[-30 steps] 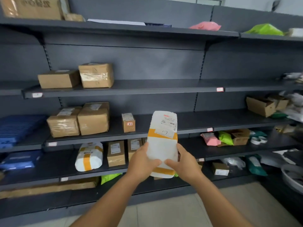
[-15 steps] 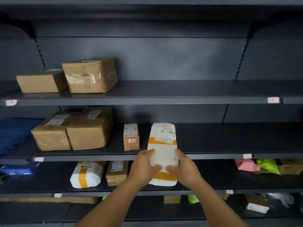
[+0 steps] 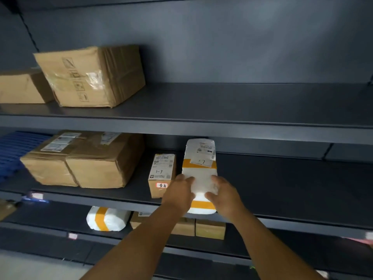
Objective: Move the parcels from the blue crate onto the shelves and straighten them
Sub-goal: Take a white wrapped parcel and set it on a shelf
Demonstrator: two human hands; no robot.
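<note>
Dark grey metal shelving fills the view, its matte boards running left to right in tiers. Half a second ago the white padded parcel (image 3: pixel 199 174) was held up in front of the middle shelf (image 3: pixel 282 178); now its far end lies on the board and only the near end overhangs the front lip, so the placing is nearly done and squaring it up is what remains, by my reading.

Left hand (image 3: pixel 179 193) and right hand (image 3: pixel 224 190) are both clamped on the parcel's near half, fingers spread over its top and sides. It sits just beside the small cardboard box (image 3: pixel 162 174) at its 9 o'clock, roughly parallel to it.

Soft, crinkled white plastic wraps the parcel, with two orange tape bands and a printed label at the far end; its corners are rounded and it looks pliable. The small box is stiff, sharp-edged and labelled. Further toward 9 o'clock stand two taped brown cartons (image 3: pixel 84 160), creased and glossy with tape. No blue crate can be picked out with certainty.
</note>
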